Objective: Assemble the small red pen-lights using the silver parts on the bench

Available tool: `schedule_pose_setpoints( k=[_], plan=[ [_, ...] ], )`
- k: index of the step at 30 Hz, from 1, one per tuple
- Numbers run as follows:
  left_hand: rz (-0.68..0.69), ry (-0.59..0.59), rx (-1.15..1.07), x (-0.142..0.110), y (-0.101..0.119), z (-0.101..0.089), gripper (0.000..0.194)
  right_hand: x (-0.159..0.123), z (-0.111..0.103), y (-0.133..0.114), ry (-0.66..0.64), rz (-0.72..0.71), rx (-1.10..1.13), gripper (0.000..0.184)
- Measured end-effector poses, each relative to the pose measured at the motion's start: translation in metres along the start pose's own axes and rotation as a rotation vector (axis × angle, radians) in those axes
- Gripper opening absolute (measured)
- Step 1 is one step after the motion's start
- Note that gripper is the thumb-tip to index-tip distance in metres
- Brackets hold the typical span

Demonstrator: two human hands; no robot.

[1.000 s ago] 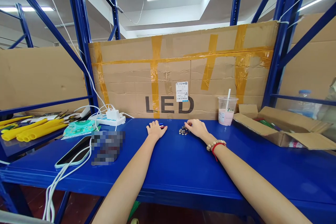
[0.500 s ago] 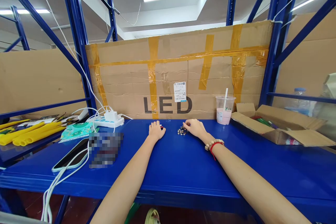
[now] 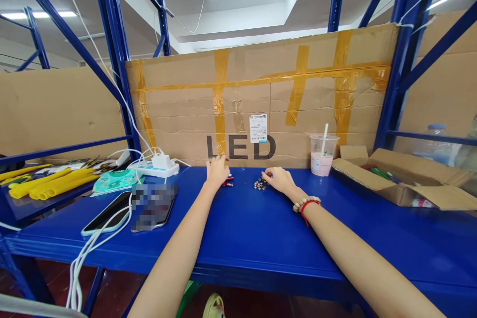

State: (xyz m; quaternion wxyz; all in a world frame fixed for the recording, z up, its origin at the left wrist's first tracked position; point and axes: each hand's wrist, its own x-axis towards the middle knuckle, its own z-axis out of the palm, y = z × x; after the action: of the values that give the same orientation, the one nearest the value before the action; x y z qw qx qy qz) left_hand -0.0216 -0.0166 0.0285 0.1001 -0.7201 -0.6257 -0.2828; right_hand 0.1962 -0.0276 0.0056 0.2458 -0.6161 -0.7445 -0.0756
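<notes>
With the pile of small metallic pieces (image 3: 260, 184) as the clock's centre and twelve toward the cardboard panel (image 3: 179, 109), the pile sits on the blue shelf (image 3: 253, 238), its bits lying loosely together. The right hand (image 3: 279, 179) is at three o'clock, palm down, fingers bent, thumb and forefinger drawn close together at the pile's edge — whether anything is pinched there I cannot tell. A beaded bracelet (image 3: 298, 204) and a red cord (image 3: 304, 214) circle that wrist.

The left hand (image 3: 217, 171) is between nine and ten o'clock, back upward, fingers partly curled and reaching toward twelve; what it grips, if anything, is hidden. Just beside it, at nine o'clock, lie thin red sticks (image 3: 228, 184), partly covered by the hand.

At two o'clock stands a clear cup (image 3: 322, 164) with a pink drink and a white straw (image 3: 325, 136). Farther out, at three, is a cardboard box (image 3: 439, 197), flaps spread. Toward eight lies a phone (image 3: 108, 214); toward ten, a white power strip (image 3: 149, 171) against the panel.
</notes>
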Motion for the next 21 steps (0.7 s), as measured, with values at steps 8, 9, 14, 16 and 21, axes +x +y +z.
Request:
schedule_pose_setpoints(
  k=[8,9,14,16,21],
  plan=[
    [0.045,-0.39,0.17,-0.002,-0.004,-0.012,0.034,-0.001,0.0,0.001,-0.005,0.007,0.001,0.034],
    [0.042,-0.427,0.175,-0.002,-0.003,-0.012,0.038,-0.001,0.0,0.001,-0.005,0.008,0.001,0.034],
    [0.048,-0.452,0.146,-0.003,-0.003,-0.01,0.031,-0.001,0.0,0.001,-0.001,0.008,-0.003,0.034],
    [0.049,-0.434,0.123,-0.003,-0.006,-0.006,0.025,-0.001,0.0,0.001,0.001,0.011,-0.007,0.034],
    [0.053,-0.417,0.091,-0.002,-0.014,0.003,0.022,-0.002,0.002,0.001,-0.002,0.022,-0.014,0.034]
  ],
)
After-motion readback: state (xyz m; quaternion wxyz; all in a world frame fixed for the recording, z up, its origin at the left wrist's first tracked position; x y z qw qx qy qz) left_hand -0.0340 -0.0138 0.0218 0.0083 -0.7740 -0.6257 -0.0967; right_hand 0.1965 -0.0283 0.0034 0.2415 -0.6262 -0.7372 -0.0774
